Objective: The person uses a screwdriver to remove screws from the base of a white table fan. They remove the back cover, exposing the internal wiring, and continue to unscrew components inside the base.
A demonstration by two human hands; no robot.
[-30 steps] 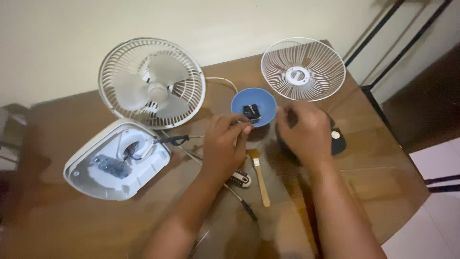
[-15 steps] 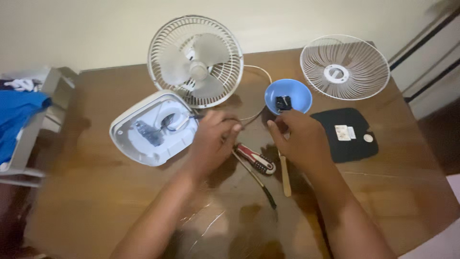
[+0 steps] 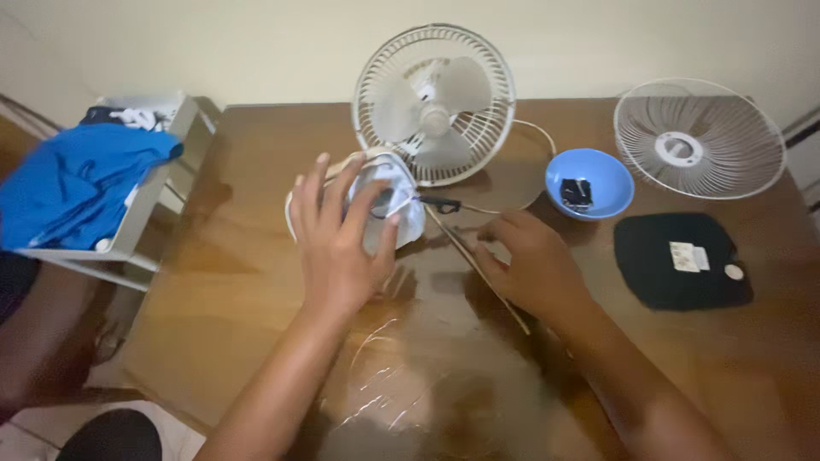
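Both bare forearms come up from the bottom edge and angle toward each other. Left hand [image 3: 337, 243] is raised with the back facing the camera, fingers [image 3: 309, 183] spread wide and curled forward, thumb out to the right, so it's wrapped over whatever is in its grip. Right hand [image 3: 534, 265] sits lower and flatter, palm down, knuckles up, fingers loosely bent and pointing left toward the left hand's grip, not visibly clamped on anything.

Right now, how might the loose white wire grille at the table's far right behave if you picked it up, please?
The wire grille is probably light, being thin open wires. It likely flexes slightly. Round and lying flat, it seems unlikely to roll.
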